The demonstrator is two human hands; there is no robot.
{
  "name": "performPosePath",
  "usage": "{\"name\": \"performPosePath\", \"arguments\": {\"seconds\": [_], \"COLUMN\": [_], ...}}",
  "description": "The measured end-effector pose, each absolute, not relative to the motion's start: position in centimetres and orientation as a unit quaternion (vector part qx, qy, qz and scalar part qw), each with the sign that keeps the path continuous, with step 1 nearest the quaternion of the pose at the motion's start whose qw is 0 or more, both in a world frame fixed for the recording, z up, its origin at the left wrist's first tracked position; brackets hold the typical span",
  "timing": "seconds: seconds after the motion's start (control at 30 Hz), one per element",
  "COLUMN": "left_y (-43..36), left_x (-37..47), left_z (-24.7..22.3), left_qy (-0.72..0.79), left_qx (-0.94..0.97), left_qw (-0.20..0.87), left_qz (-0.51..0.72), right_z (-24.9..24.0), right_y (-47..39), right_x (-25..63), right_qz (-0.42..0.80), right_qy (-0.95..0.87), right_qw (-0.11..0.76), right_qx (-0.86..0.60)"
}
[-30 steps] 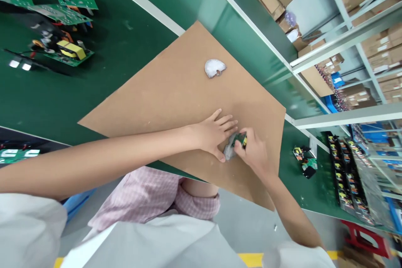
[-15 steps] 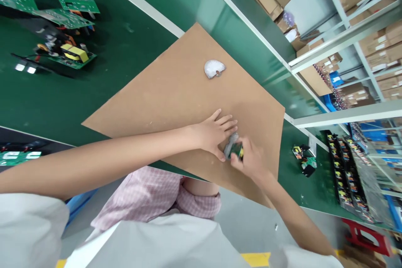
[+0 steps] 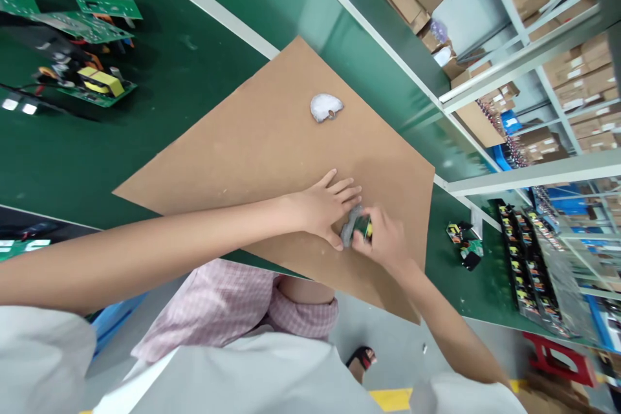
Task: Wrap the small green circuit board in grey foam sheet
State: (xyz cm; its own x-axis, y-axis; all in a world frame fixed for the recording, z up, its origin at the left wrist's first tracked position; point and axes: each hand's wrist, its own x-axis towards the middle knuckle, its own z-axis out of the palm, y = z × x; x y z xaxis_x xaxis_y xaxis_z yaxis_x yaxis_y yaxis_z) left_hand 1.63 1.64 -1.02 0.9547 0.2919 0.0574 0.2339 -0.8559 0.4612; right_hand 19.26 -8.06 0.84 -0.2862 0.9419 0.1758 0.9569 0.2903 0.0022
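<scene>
Right hand (image 3: 385,237) shifted toward the bench's (image 3: 169,84) front edge, pinching a board (image 3: 361,225), apparently positioning it, which called for steadiness, left hand (image 3: 324,208) spread.

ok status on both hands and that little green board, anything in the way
Left hand spread on cardboard. Right hand holding green board. Grey piece between the hands, white piece well clear.
</scene>
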Motion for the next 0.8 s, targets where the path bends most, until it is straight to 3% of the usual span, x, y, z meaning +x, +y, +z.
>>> {"name": "performPosePath", "arguments": {"seconds": [0.47, 0.63, 0.8], "left_y": [1.64, 1.7, 1.71], "left_x": [1.52, 1.61, 1.53], "left_z": [-0.39, -0.32, -0.04], "left_qy": [0.139, 0.138, 0.143], "left_qx": [0.965, 0.968, 0.967], "left_qw": [0.22, 0.21, 0.211], "left_qz": [0.035, 0.015, 0.013], "right_z": [1.05, 0.93, 1.04], "right_y": [-7.18, -8.08, -7.27], "right_x": [19.43, 18.99, 19.42], "right_qz": [-0.047, -0.048, -0.045], "right_qy": [-0.766, -0.807, -0.758], "right_qw": [0.078, 0.07, 0.067], "right_qx": [-0.636, -0.585, -0.647]}}
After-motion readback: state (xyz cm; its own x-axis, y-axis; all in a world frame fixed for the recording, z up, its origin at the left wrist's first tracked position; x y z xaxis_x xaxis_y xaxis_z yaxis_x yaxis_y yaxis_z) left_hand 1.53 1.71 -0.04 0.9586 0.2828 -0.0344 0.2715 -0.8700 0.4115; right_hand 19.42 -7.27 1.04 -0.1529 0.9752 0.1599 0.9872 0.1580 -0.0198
